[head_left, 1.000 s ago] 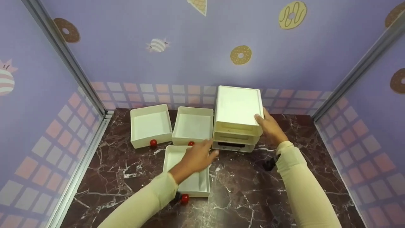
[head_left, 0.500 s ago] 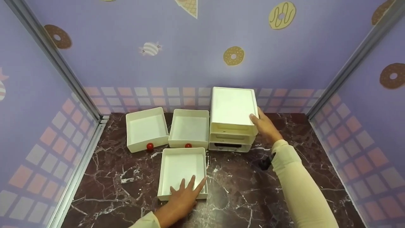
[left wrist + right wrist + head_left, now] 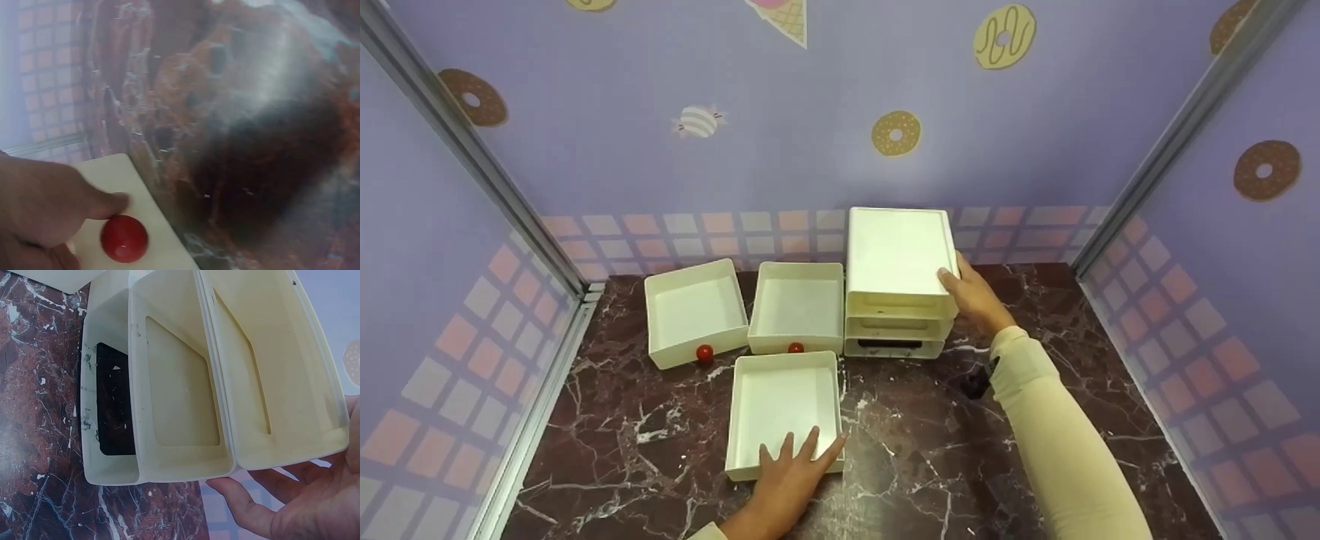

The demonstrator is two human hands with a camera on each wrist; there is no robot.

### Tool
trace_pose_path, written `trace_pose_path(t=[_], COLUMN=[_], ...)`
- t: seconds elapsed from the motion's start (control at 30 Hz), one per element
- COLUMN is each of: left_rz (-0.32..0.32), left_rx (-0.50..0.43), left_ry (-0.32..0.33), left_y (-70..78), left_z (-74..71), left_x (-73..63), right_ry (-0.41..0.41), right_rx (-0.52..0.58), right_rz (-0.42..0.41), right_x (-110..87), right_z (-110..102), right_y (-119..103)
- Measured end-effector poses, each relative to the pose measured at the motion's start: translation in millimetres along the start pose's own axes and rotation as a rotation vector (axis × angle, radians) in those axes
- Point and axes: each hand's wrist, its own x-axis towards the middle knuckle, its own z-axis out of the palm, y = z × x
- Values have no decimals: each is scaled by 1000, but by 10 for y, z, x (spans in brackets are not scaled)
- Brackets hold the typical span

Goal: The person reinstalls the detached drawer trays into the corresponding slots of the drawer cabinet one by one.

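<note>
My left hand holds the front wall of a white drawer, which lies nearest to me on the dark marbled table. Its fingers reach over the rim into the drawer. In the left wrist view the thumb lies on the outer face beside a round red knob. My right hand grips the right side of a white drawer cabinet, its thumb on the top edge. The cabinet has three open slots facing me, and a dark opening shows in the lowest one.
Two more white drawers with red knobs stand at the back: the left drawer is slightly turned, and the middle drawer sits beside the cabinet. A patterned purple wall rises behind them, with side panels left and right.
My left hand has come back from near the cabinet's front to the near drawer's front wall and now holds it. My right hand stays on the cabinet. The head view shifts slightly.
</note>
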Motion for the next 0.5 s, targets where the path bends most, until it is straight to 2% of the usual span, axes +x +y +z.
trace_pose_path(t=[0.17,0.3,0.37,0.5], left_rz=[-3,1,1,-13], left_rx=[-3,-36,-54,-90], left_ry=[73,75,57,30], left_y=[4,27,41,45], left_z=[34,-3,-28,-77], left_x=[-18,-20,-16,67], right_ry=[-8,-8,-6,0], right_rx=[20,21,29,34], right_rz=[-12,-14,-4,6], right_x=[-144,-205,-178,1], right_z=[22,25,11,-58], right_y=[-215,-266,-231,-157])
